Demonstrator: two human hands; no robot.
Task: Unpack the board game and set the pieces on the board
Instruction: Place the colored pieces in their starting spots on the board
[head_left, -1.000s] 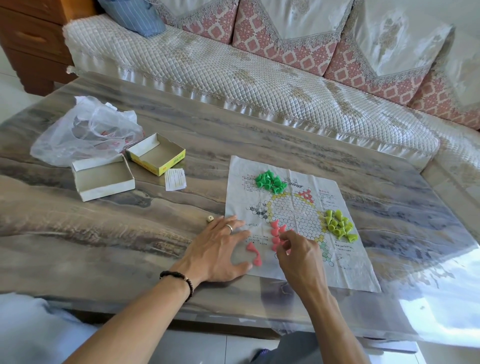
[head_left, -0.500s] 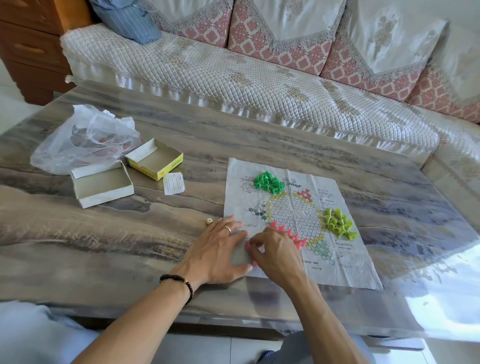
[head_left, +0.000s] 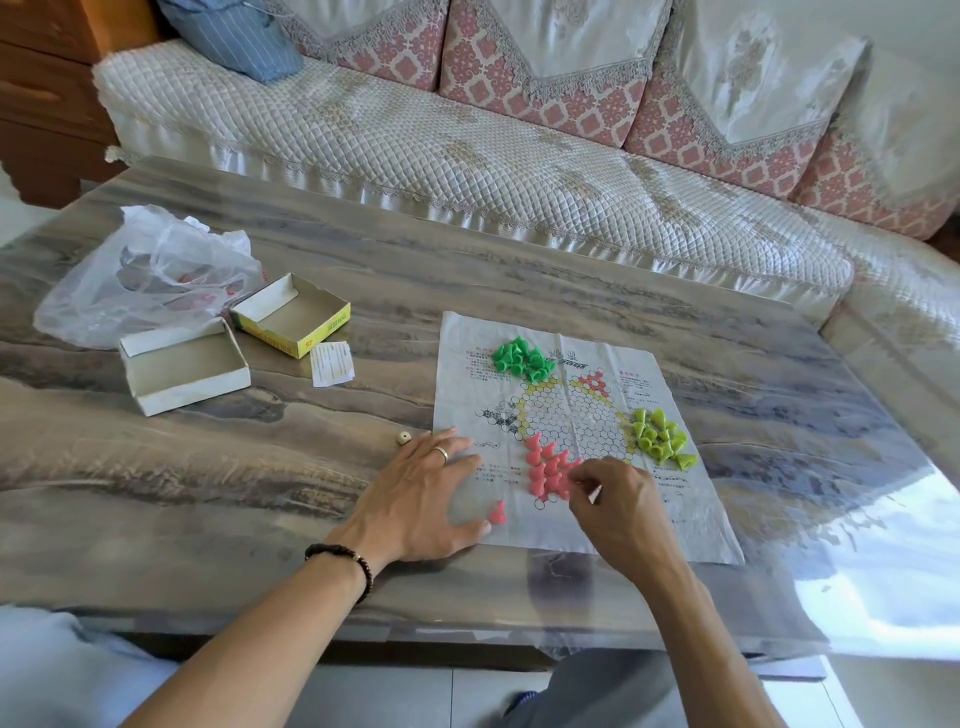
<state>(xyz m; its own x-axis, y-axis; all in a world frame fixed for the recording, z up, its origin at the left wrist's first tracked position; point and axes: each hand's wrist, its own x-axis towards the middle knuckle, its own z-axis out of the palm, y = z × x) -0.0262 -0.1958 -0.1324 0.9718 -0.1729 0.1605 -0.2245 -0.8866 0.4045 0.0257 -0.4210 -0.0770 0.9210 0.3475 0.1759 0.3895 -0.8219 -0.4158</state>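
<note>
A plastic bag (head_left: 140, 275) lay at the table's (head_left: 260, 493) left, with two open box halves (head_left: 184, 371) (head_left: 291, 314) and a paper slip (head_left: 332, 362) beside it. A die (head_left: 402, 438) sat just left of the left hand (head_left: 421, 493), which lay flat with fingers spread on the paper board's (head_left: 691, 499) left edge; one pink piece (head_left: 497, 512) stood by its thumb. The right hand (head_left: 618, 506) pinched at the pink pieces (head_left: 548, 465) clustered on the board. Green pieces (head_left: 522, 356) and yellow-green pieces (head_left: 660, 439) sat in heaps farther back and right.
</note>
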